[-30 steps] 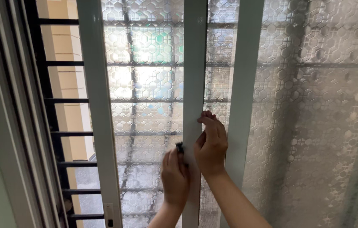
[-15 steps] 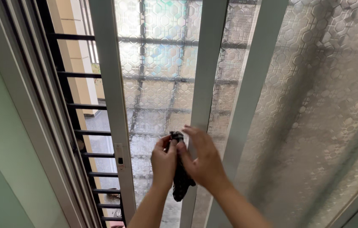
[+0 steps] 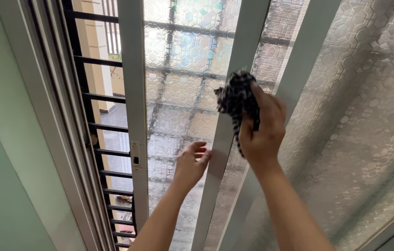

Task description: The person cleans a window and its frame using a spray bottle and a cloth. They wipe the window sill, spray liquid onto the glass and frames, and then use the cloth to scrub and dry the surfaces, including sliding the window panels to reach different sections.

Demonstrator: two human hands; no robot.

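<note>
Your right hand (image 3: 262, 132) grips the checkered cloth (image 3: 236, 100) at centre frame, pressed on the window bar (image 3: 234, 93): wiping looks under way. Your left hand (image 3: 190, 165), fingers loosely spread, steadies the bar lower down. Next, draw the cloth along the bar, keeping pressure.

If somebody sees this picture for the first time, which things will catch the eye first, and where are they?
First the right hand, raised in the middle, gripping a dark checked cloth against the pale upright window frame bar. Lower, the left hand rests its fingers on the same bar. Behind them are panes of hexagon-patterned glass, and at left, black horizontal bars outside.
</note>
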